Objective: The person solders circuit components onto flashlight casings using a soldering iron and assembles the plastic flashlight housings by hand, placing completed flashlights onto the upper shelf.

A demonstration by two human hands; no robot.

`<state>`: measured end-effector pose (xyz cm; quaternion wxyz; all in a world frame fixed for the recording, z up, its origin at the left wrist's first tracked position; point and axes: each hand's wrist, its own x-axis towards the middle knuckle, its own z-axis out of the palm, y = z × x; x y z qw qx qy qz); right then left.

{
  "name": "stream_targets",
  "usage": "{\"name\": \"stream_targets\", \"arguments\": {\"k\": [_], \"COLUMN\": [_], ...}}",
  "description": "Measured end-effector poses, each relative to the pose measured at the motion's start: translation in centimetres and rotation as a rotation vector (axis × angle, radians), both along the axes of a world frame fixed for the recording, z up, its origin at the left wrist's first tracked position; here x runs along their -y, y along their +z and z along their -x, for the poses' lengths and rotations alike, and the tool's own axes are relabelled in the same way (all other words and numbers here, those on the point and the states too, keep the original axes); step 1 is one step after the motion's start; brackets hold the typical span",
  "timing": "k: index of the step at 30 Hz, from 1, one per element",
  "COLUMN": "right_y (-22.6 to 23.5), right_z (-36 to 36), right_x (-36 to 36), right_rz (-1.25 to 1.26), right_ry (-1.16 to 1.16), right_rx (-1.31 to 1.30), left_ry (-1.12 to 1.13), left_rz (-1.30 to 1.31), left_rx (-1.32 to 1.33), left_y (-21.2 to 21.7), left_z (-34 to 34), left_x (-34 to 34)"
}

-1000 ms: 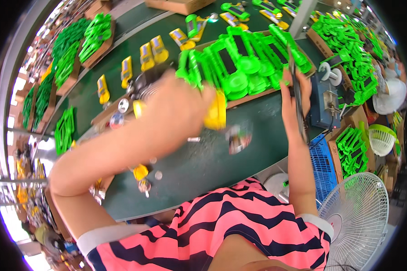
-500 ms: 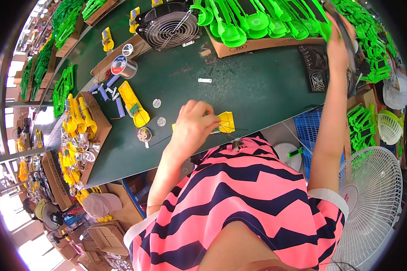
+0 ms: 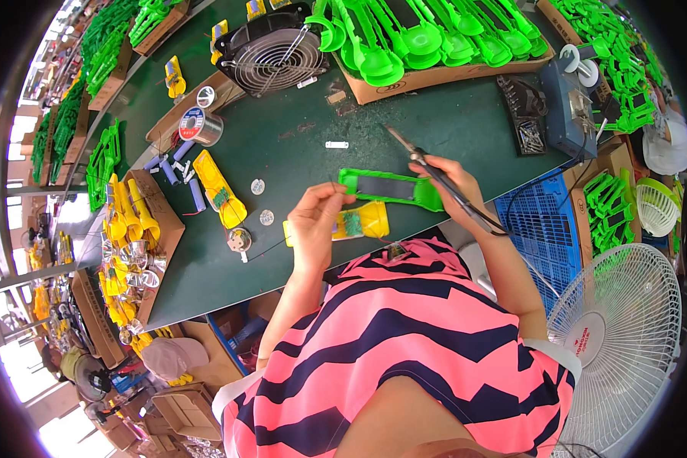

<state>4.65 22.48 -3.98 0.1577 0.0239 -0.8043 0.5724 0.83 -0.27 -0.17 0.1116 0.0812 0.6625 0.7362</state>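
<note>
My left hand [image 3: 318, 217] is closed, its fingertips pinched at the left end of a green plastic shell [image 3: 427, 196] with a dark rectangular panel. Any thin wire between those fingers is too small to make out. In my right hand [image 3: 459, 189] is a soldering iron [image 3: 417, 155], gripped by its dark handle, its tip pointing up and left above the table. Just below the green shell lies a yellow plastic shell [image 3: 374, 219] with a small green circuit board, partly hidden by my left hand.
Another yellow shell [image 3: 220, 187], a round metal part [image 3: 239, 240] and a solder spool [image 3: 201, 126] lie to the left. A fan [image 3: 275, 59] and a carton of green shells [image 3: 382, 90] stand at the back. A blue-grey soldering station [image 3: 569, 107] sits at right.
My right hand has come from the far right back to the middle, bringing the soldering iron. The green shell now lies between my hands. My left hand has shifted slightly left.
</note>
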Motion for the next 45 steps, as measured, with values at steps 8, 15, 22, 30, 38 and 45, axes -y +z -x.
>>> {"name": "stream_targets", "arguments": {"k": [8,15,22,30,38,45], "right_y": [1.7,1.7,1.3,1.4,1.3,1.5], "right_z": [0.7,-1.2,0.4,0.6,0.4,-1.2], "right_x": [-0.2,4.1,4.0,4.4,4.0,3.5], "right_rz": [-0.588,0.659,0.688,0.620,0.605,0.587], "right_ry": [0.065,-0.155,-0.095,-0.047,-0.003,-0.051], "right_rx": [-0.448,0.203,0.393,0.410,0.393,0.180], "left_ry": [0.173,-0.361,-0.365,-0.361,-0.367,-0.347], "left_rz": [0.745,1.123,1.235,1.254,1.319,1.329], "left_rx": [-0.615,-0.719,-0.711,-0.707,-0.737,-0.779], "left_y": [2.0,1.3,1.4,1.0,1.2,0.8], "left_z": [2.3,4.8,4.5,4.7,4.6,4.5], "left_x": [1.4,1.7,1.1,1.0,0.8,0.7]}}
